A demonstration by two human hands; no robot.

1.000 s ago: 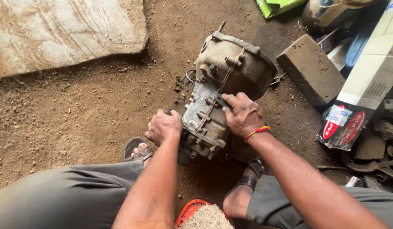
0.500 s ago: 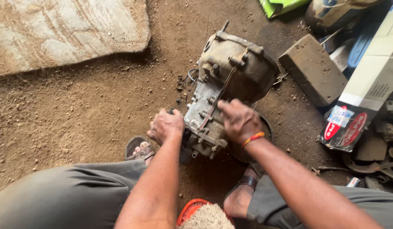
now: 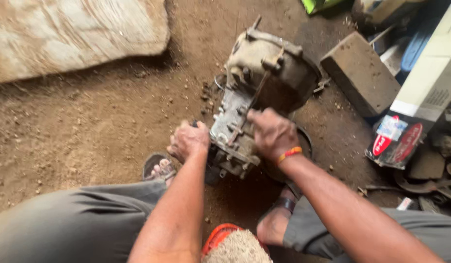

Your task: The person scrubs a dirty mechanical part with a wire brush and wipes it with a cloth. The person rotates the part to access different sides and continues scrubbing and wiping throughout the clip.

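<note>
Gearbox housing [image 3: 257, 92] lies on the dirt floor [image 3: 89, 122], roughly mid-floor toward the far edge, bell end pointing away from the person, narrow end toward them. Casing is grimy, grey-tan, studs and bolts sticking out of the narrow section.

Left hand [image 3: 189, 141]: clenched, pressed against the near-left side of the narrow end. Fingers curl round something dark at the casing edge; can't tell what it is.

Right hand [image 3: 273, 134]: on top of the narrow section, fingers bent and gripping the casing near the thin rod [image 3: 254, 97] that runs up toward the bell end. Whether it grips the rod itself or just the housing, can't tell. Orange band [image 3: 290, 154] on that wrist.

Person squats over it, grey trousers, one sandalled foot [image 3: 158, 168] just left of the housing's near end, other foot [image 3: 276, 221] near the right forearm. Dark round disc [image 3: 303, 146] lies under the right hand's side of the housing, partly hidden.

Around it:
- Pale flat slab [image 3: 74, 34] at the far-left corner of the floor, well apart.
- Brick-like block [image 3: 359, 73] just right of the bell end, not touching as far as I can see.
- Red-and-white pouch [image 3: 396, 139] further right, white box [image 3: 430, 83] leaning over it.
- Scrap metal bits [image 3: 425, 182] at the right edge.
- Orange-rimmed thing with tan fibre [image 3: 233, 243] at the near edge, between the knees.
</note>
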